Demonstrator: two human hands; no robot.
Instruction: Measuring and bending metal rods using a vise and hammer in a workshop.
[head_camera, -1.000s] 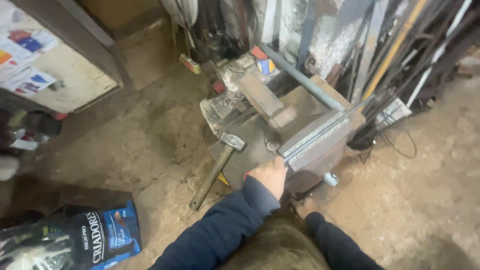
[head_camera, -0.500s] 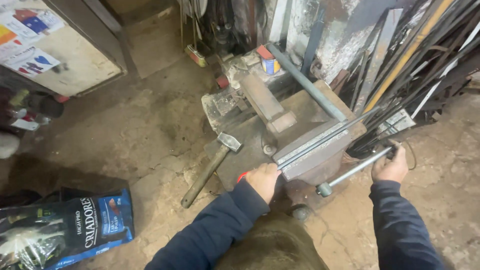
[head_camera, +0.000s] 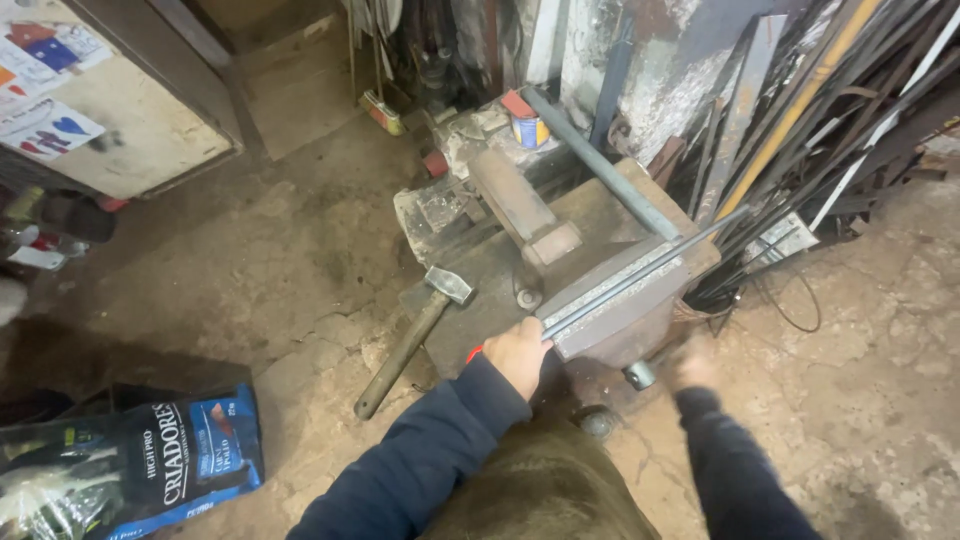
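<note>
Cracked dirt floor (head_camera: 250, 260), workshop corner, metal bars leaning at 1 o'clock. Feed bag (head_camera: 130, 470) at 8 o'clock. Hammer (head_camera: 415, 335) lies on the floor, head against the vise base, just left of the left hand (head_camera: 518, 352). That hand is closed on the rod (head_camera: 640, 272) end, steadying it where the vise (head_camera: 610, 300) clamps it. Right hand (head_camera: 692, 368) blurred near the vise handle (head_camera: 640, 375); grip unclear.

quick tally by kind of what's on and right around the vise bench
vise: 1
rod in the vise: 1
hammer: 1
pipe: 1
can: 1
hands, left hand and right hand: 2
total: 7
</note>
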